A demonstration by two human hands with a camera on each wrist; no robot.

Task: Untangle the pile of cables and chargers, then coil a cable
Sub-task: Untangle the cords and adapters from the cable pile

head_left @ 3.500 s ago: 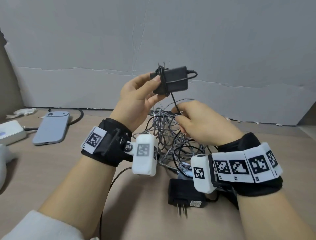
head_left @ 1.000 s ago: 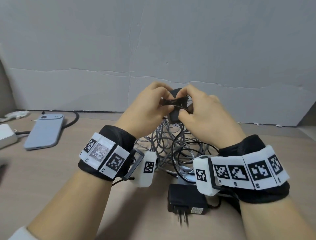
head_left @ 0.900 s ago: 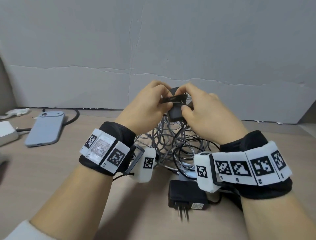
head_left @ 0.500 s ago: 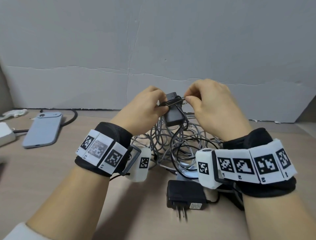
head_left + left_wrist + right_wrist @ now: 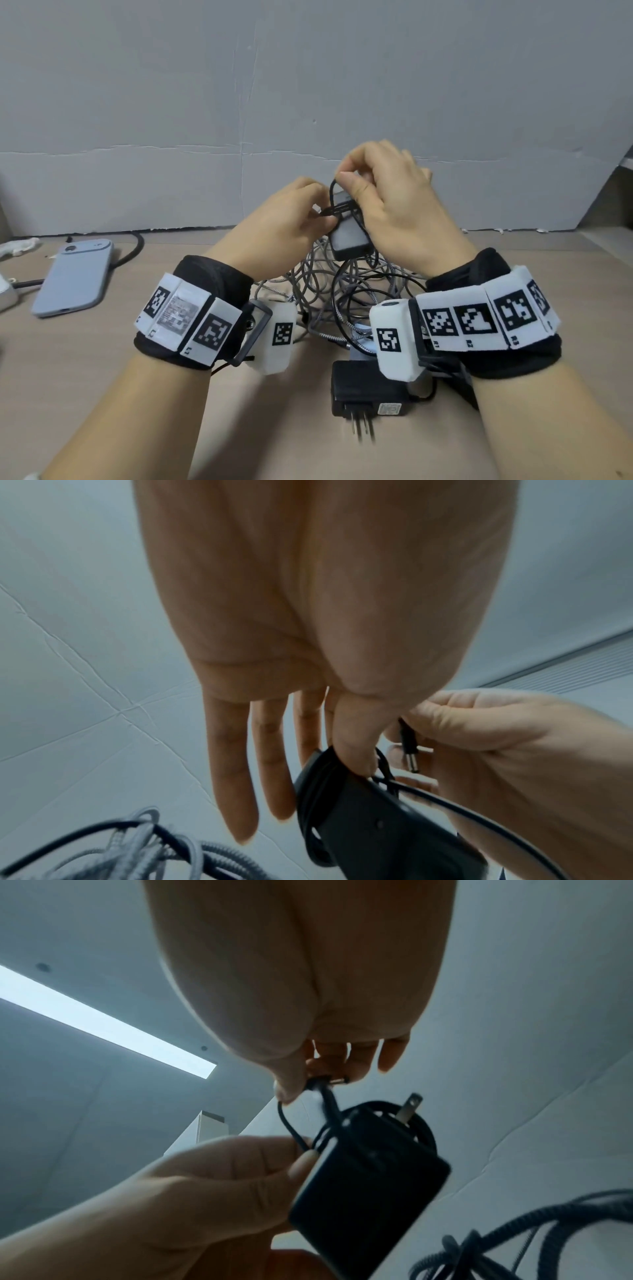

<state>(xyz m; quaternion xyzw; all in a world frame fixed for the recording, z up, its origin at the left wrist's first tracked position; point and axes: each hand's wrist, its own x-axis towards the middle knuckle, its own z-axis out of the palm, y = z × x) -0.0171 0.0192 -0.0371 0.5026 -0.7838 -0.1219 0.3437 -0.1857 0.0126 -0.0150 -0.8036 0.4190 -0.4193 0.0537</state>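
We've got a black adapter (image 5: pixel 349 236) wrapped in its own black cord (image 5: pixel 331 192). Below it, our pile (image 5: pixel 329 294) mixes grey braided cables with thin black ones. Another black charger (image 5: pixel 370 390) lies on the tan table (image 5: pixel 68 359). Our wristbands (image 5: pixel 205 291) are black with white blocks carrying black-and-white square codes. The phone (image 5: pixel 75 277) is pale blue-grey.
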